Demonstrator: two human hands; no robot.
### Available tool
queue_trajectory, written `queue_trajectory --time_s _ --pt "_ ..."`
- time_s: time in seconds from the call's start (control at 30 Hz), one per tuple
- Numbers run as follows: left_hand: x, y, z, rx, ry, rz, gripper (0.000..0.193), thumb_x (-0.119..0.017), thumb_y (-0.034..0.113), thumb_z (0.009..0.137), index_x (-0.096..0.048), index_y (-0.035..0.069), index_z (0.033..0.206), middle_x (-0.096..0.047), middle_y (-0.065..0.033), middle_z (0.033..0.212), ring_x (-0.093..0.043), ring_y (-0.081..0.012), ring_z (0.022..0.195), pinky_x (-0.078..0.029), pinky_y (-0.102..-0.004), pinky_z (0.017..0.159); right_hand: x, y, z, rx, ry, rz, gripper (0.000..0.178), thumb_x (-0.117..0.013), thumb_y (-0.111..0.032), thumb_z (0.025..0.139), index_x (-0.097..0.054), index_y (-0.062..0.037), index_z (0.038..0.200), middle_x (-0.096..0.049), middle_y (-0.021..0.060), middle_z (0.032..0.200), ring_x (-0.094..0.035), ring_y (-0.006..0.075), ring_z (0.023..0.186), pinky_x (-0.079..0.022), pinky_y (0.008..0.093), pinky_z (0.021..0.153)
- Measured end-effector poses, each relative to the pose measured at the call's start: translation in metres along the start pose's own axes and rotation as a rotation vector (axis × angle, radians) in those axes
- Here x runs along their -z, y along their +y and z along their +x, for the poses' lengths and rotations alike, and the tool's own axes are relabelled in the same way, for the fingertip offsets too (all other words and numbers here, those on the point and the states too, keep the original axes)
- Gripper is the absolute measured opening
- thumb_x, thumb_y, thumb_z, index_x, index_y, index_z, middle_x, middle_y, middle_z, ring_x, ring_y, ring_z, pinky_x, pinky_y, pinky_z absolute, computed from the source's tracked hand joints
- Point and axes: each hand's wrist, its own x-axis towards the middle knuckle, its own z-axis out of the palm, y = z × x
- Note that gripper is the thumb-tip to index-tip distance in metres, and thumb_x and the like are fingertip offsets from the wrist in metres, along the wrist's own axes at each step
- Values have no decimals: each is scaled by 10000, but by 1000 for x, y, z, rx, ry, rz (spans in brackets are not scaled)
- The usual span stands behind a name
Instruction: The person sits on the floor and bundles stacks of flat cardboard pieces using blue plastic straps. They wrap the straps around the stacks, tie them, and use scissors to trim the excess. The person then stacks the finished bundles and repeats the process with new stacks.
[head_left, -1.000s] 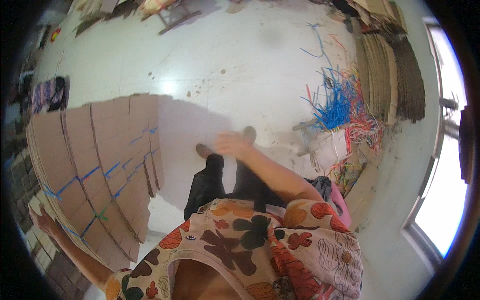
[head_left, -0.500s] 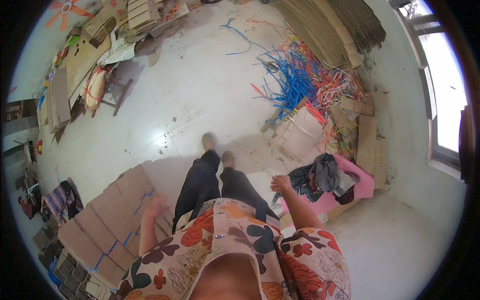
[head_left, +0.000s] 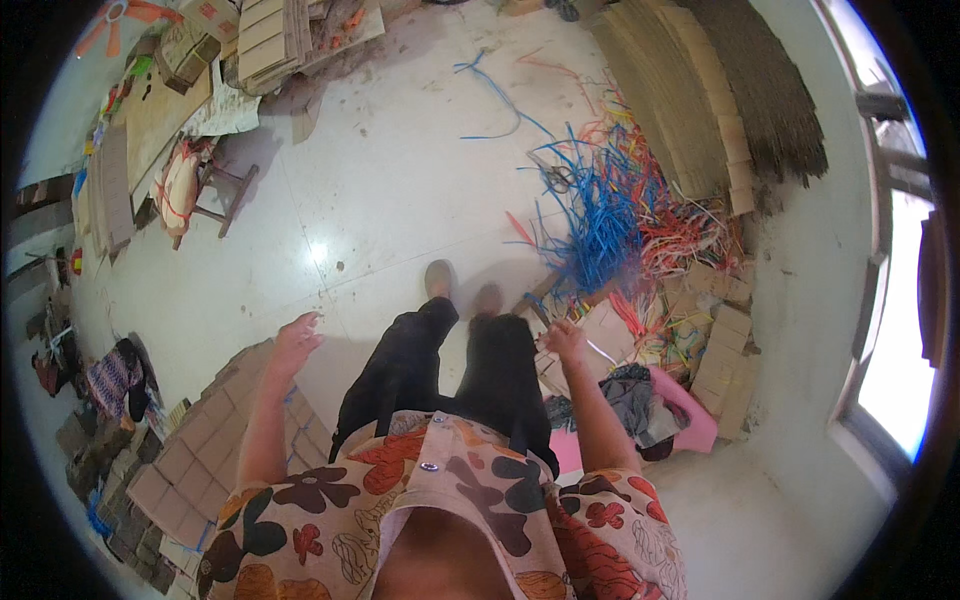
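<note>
My left hand (head_left: 297, 341) is raised in front of me on the left, its fingers loosely bent and apart, holding nothing. Below it stands a stack of brown cardboard pieces (head_left: 215, 425) bound with blue straps, apart from the hand. On the right my right hand (head_left: 564, 341) hangs in the air, slightly curled, with nothing visible in it. Beneath and beside that hand are a pale carton (head_left: 606, 333) and a heap of dark, crumpled cloth (head_left: 632, 395) on a pink sheet (head_left: 690, 410).
Tangled blue, red and white plastic straps (head_left: 600, 220) cover the floor ahead on the right. Behind them lean stacked flat cardboard sheets (head_left: 665, 100). A wooden stool (head_left: 225, 205) stands at the left, near a table (head_left: 165, 130). A window (head_left: 900, 320) is at the far right.
I have stepped forward, so the carton, cloth heap and cardboard stack are closer to my body or slipping behind. My left hand has risen and swung forward; my right has moved slightly forward.
</note>
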Motion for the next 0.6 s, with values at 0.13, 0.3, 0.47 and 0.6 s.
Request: queue_trajectory --time_s 0.13,0.3,0.47,0.6 --pt "-54 43 32 -112 -131 77 421 -626 87 746 -532 29 1152 -588 -170 1084 -596 -272 925 -493 -335 769 3 -58 87 56 107 -171 174 -583 -100 765 -640 12 885 -597 77 620 -591 137 509 -456 258 450" --pt "-140 101 59 37 -141 -129 352 -638 94 741 -564 1 1072 -594 -172 1063 -585 -278 954 -468 -337 823 19 -113 205 293 -35 -746 134 -570 -83 794 -639 -12 885 -588 41 630 -548 102 498 -434 238 438" --pt "-211 77 104 -115 -170 59 405 -661 114 722 -545 13 1097 -611 -167 971 -595 -296 874 -481 -370 765 66 -107 309 168 -33 -781 169 -570 -91 772 -650 -21 903 -596 69 614 -571 137 521 -444 274 474" --pt "-252 44 147 39 -235 7 416 -662 118 720 -537 8 1100 -607 -167 973 -584 -301 888 -471 -381 779 109 -91 391 49 -12 -762 214 -610 -141 733 -660 -46 918 -638 108 696 -609 196 589 -482 333 580"
